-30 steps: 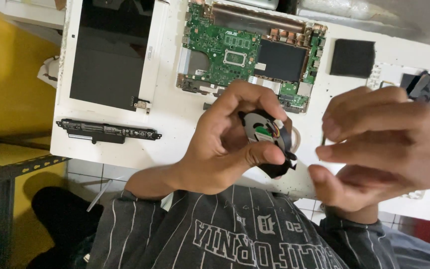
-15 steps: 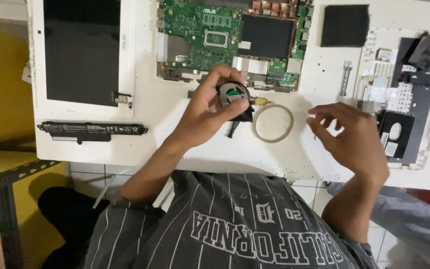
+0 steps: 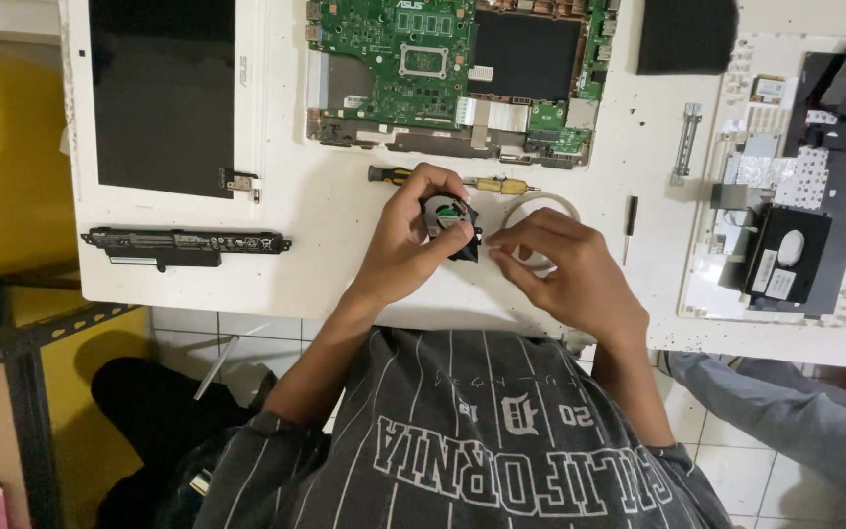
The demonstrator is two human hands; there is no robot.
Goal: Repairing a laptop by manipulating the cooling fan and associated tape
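Surface: white table (image 3: 345, 264), marked with small dark specks, tiled floor below it and a yellow wall to my left. Green circuit board (image 3: 447, 73) lies at the far edge, partly cut off by the top of the frame. Screen panel (image 3: 164, 93) with white bezel sits to its left; a long black battery bar (image 3: 183, 243) lies just in front of that panel. To my right, an opened white laptop shell (image 3: 790, 206) holds black parts and foil patches. A black square pad (image 3: 687, 34) lies beside the board, top cut off.

Left hand (image 3: 399, 245) closed around a small black fan (image 3: 450, 223), thumb and fingers gripping its casing, held just above the table edge in front of me. Right hand (image 3: 565, 274) beside it, fingertips pinched together close to the fan's right corner; whether they hold anything I cannot tell, since whatever sits between them is too small to make out.

Screwdriver (image 3: 487, 183) with a yellow and black handle lies behind my hands, its middle hidden by my left fingers. Pale ring of tape (image 3: 552, 204) half covered by my right hand. Small black tool (image 3: 630, 216) lies right of the ring. Grey trouser leg (image 3: 785, 411) of another person shows at lower right.
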